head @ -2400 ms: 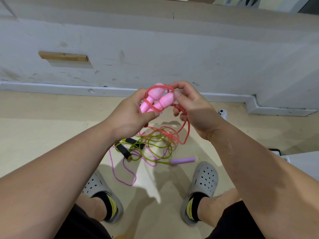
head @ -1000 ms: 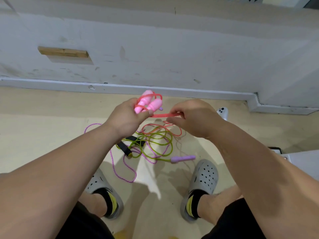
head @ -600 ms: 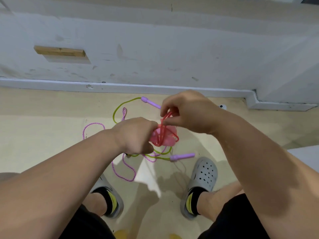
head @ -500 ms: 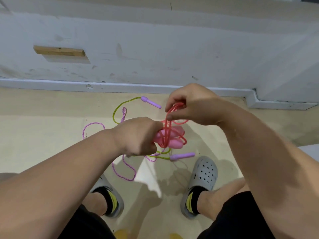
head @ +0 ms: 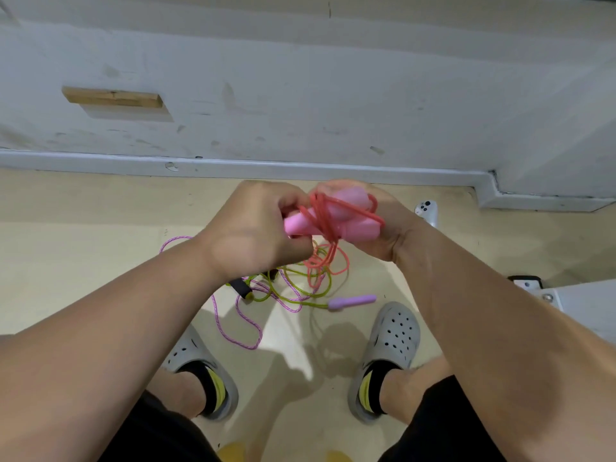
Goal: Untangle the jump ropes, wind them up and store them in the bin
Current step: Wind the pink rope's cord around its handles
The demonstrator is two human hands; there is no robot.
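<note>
While your left hand (head: 256, 228) grips the pink handles (head: 333, 216), your right hand (head: 376, 228) clasps their other end, red rope (head: 328, 258) wound around.

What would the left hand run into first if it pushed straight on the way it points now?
The left hand grips the pink handles; just beyond them comes the right hand, seemingly at matching depth.

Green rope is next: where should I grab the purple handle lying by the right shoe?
Pinch the purple handle mid-shaft from above, fingers across its short sides: it lies flat on the floor, and its left end carries the green cord.
</note>
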